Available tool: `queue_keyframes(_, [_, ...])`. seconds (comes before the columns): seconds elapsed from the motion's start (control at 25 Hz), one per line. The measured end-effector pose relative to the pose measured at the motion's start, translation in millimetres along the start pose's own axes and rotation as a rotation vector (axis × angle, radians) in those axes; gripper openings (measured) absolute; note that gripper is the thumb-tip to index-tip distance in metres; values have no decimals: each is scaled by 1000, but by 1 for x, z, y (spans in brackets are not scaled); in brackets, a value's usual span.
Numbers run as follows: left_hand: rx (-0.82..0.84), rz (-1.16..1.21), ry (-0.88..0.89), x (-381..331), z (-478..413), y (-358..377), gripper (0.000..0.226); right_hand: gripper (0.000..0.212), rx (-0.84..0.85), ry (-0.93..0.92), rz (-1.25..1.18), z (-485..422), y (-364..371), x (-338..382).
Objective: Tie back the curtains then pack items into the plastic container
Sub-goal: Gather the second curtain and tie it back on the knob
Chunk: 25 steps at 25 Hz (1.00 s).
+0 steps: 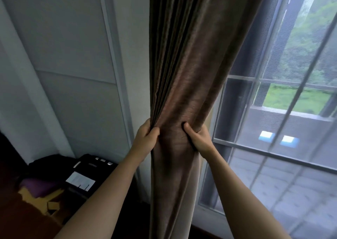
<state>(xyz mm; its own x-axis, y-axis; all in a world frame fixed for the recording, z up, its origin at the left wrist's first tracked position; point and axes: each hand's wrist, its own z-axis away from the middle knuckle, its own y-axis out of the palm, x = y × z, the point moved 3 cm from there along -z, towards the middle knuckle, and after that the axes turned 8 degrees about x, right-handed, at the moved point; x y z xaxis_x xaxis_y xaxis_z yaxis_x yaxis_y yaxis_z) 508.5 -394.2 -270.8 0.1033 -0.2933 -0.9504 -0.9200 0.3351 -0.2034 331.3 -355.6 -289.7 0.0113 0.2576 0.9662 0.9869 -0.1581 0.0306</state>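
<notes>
A brown curtain (184, 65) hangs gathered into a thick bunch of folds in the middle of the view, between a white wall and a window. My left hand (145, 138) grips the bunch from its left side, fingers curled into the pleats. My right hand (197, 138) grips it from the right at the same height, thumb pressed into the front of the fabric and fingers wrapped behind. Below my hands the curtain falls straight down. No tie-back and no plastic container are in view.
A tall window (284, 111) with a mesh screen fills the right side. At the lower left stand a black device (91, 175) with buttons and a white label, a purple cushion (38, 186) and brown cardboard (49, 202), against a white panelled wall (73, 56).
</notes>
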Motion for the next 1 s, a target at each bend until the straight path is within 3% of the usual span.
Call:
queue_keyframes(0.12, [-3,-36,4,0,4,-1,27,43,-30,13,7,7,-2,-6])
queue_keyframes(0.36, [-80,-113,7,2,8,-5,15,30,-41,90,-18,10,3,-1])
queue_keyframes(0.56, [121,103,-97,3,8,-3,19,55,128,180,-211,19,9,-8])
queue_keyframes(0.76, [106,44,-88,8,3,-8,19,63,148,238,-150,13,8,-9])
queue_keyframes(0.92, [129,-50,-68,4,0,-3,16,43,166,213,-146,16,8,-8])
queue_keyframes(1.0, [161,-130,-30,-5,-5,4,19,23,169,233,-151,18,15,-6])
